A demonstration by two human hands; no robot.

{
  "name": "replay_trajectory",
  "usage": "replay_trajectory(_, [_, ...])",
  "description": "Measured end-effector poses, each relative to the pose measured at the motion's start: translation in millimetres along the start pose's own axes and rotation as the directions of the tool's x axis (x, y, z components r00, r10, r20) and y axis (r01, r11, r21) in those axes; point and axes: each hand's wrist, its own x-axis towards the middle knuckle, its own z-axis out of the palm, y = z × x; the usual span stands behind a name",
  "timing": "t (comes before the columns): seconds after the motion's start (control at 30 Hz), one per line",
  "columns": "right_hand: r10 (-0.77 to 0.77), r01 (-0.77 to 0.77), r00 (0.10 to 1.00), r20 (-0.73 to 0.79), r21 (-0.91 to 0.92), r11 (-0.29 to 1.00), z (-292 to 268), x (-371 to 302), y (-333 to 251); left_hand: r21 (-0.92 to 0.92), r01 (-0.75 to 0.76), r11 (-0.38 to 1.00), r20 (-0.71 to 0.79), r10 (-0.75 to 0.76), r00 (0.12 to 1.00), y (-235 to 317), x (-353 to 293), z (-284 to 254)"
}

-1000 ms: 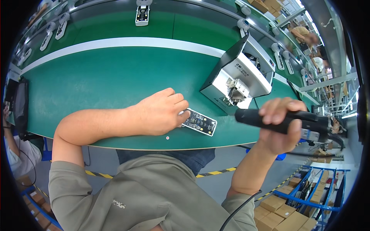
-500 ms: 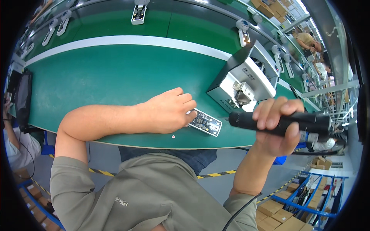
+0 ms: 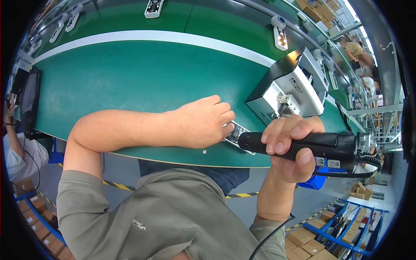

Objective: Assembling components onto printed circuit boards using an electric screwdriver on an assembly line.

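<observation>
My left hand (image 3: 206, 122) lies on the green workbench with its fingers curled on the left end of a slim white-edged casing with an exposed circuit board (image 3: 235, 132). My right hand (image 3: 287, 168) is wrapped round a black electric screwdriver (image 3: 333, 146), held nearly level with its cord end to the right. The screwdriver's nose overlaps the right part of the casing from above. Its bit is hidden, so I cannot tell whether it touches the board. Just behind my right hand stands a silver and black screw feeder (image 3: 271, 89).
A small round white piece with a red centre (image 3: 204, 152) lies near the bench's front edge. Beyond the white strip (image 3: 173, 36), a green conveyor (image 3: 225, 26) carries several white devices with round heads. A dark bag-like object (image 3: 31, 102) sits at the left end. Other people work nearby.
My right hand has brought the screwdriver left, from beside the casing to over its right part. The left hand keeps its hold. The whole view has shifted slightly.
</observation>
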Motion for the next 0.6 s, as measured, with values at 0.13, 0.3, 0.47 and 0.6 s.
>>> replay_trajectory(0.13, [0.067, -0.067, 0.997, -0.034, 0.024, 0.997, 13, 5, -1, -0.014, 0.013, 1.000, -0.012, -0.013, 1.000, 1, 2, -2])
replay_trajectory(0.3, [0.081, -0.081, 0.996, 0.041, -0.015, 0.997, 10, 7, 0, -0.028, 0.006, 1.000, -0.008, -0.006, 1.000, 0, 3, -2])
replay_trajectory(0.47, [-0.119, 0.114, 0.984, -0.132, -0.042, 0.993, -25, 10, -49, 0.018, 0.000, 1.000, -0.052, 0.000, 0.999, 0, 2, 1])
replay_trajectory(0.6, [-0.220, 0.187, 0.963, -0.158, -0.201, 0.962, -44, 15, -67, 0.017, -0.016, 1.000, -0.057, 0.017, 0.998, 0, -1, 0])
